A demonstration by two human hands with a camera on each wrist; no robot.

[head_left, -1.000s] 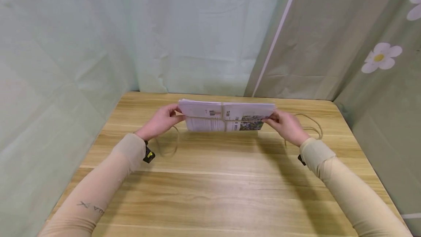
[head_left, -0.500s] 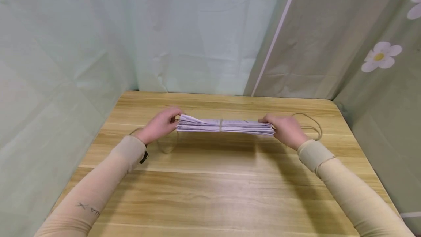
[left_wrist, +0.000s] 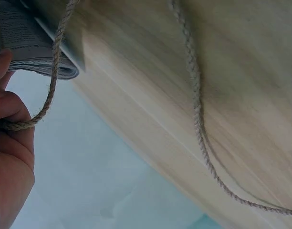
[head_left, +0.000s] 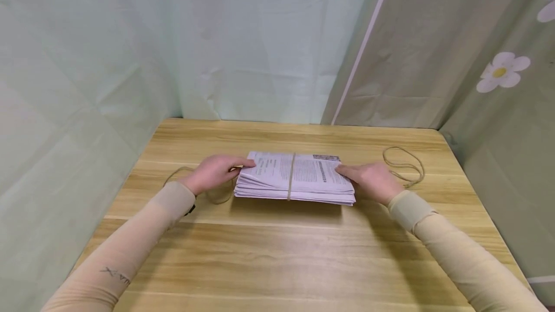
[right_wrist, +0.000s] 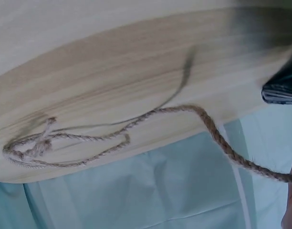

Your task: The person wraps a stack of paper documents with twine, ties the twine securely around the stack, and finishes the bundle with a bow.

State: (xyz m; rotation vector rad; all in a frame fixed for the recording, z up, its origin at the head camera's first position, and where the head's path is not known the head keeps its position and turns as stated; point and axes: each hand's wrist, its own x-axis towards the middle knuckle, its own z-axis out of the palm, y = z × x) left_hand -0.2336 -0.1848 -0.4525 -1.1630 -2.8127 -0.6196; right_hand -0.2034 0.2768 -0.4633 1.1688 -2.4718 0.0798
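Observation:
A stack of folded newspapers [head_left: 269, 182] has a strand of twine [head_left: 291, 177] running front to back over its middle. My left hand [head_left: 214, 172] grips the stack's left end, thumb on top. The right hand [head_left: 373, 179] holds the opposite end the same way. Shadow shows under the front edge, so the stack seems slightly off the table. In the left wrist view, a braided cord [left_wrist: 54, 71] runs into the curled fingers of the left hand [left_wrist: 12, 138]. Another length of cord [right_wrist: 217, 136] reaches the right hand [right_wrist: 291, 205], mostly cut off by the frame.
Loose cord loops [head_left: 403, 165] lie on the wooden table [head_left: 277, 254] beyond the right hand, and more cord [head_left: 173, 175] lies beside the left. Pale green sheeting [head_left: 260, 52] hangs behind the table's back edge, with a flower-printed sheet [head_left: 498, 119] at the right.
The stack was tipped up with its printed face toward me; it has turned flatter through an edge-on position and come nearer. A different printed page now faces up. Both hands kept their hold.

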